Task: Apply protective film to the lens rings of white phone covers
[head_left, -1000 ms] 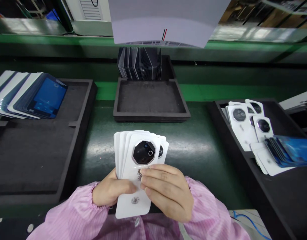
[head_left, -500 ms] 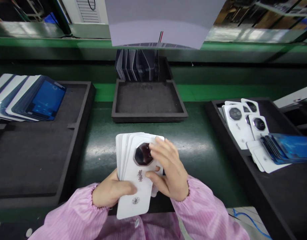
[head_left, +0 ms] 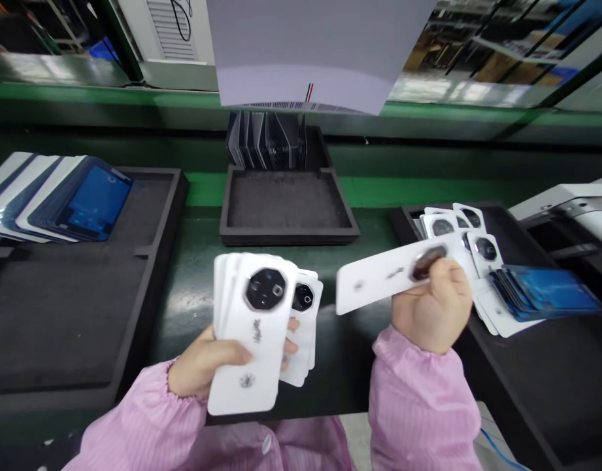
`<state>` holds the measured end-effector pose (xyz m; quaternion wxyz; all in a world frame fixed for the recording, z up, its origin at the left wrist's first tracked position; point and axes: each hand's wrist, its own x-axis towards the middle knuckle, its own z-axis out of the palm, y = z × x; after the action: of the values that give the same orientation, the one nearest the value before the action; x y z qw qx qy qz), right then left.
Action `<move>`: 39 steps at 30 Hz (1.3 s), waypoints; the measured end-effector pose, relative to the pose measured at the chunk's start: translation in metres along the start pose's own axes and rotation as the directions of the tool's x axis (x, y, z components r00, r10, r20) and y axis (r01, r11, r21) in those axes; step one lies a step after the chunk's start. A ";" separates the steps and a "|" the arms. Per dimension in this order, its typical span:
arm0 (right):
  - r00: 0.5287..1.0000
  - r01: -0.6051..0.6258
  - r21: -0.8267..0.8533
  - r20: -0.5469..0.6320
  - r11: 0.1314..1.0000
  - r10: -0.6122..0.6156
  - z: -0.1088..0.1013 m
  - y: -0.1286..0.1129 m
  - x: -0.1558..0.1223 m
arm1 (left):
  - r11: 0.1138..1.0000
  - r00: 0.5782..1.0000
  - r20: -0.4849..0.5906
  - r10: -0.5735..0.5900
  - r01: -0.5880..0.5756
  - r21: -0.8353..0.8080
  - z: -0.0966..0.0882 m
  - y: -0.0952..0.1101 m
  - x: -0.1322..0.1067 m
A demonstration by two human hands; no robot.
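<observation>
My left hand (head_left: 207, 366) grips a fanned stack of white phone back covers (head_left: 254, 327), each with a dark octagonal camera ring, held upright over the green bench. My right hand (head_left: 431, 307) is closed on a single white back cover (head_left: 379, 281), pinched at its camera end and held flat, pointing left. That cover hangs beside the right-hand black tray (head_left: 526, 366), just short of the pile of white back covers (head_left: 457, 229) lying in it.
Blue-filmed covers (head_left: 540, 291) lie in the right tray. A left black tray (head_left: 60, 307) carries a fan of blue and white panels (head_left: 60, 196). A centre black tray (head_left: 285, 203) has dark sheets standing at its back. A grey hood (head_left: 305, 52) hangs overhead.
My right hand pulled the front cover off the stack and carried it right toward the right tray. The left hand kept the stack and tilted it slightly.
</observation>
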<state>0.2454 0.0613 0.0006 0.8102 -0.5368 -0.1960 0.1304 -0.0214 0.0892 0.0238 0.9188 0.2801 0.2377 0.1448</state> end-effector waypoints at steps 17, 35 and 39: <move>0.686 0.292 -0.201 0.726 0.935 -0.058 0.017 0.009 -0.056 | 0.979 0.977 -0.198 -0.073 0.108 0.171 0.007 -0.011 0.008; 0.615 0.020 -0.307 0.754 0.952 0.230 0.019 0.001 -0.052 | 0.687 0.991 -0.128 0.031 0.071 0.723 0.011 -0.009 0.012; 0.640 0.286 -0.281 0.767 0.916 0.035 0.020 -0.003 -0.057 | 0.805 0.989 -0.147 0.024 0.068 0.590 0.010 -0.013 0.013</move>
<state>0.1859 0.0523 0.0000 0.5410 -0.5624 -0.5755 0.2446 -0.0038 0.0794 0.0189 0.7667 0.5387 0.3416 0.0728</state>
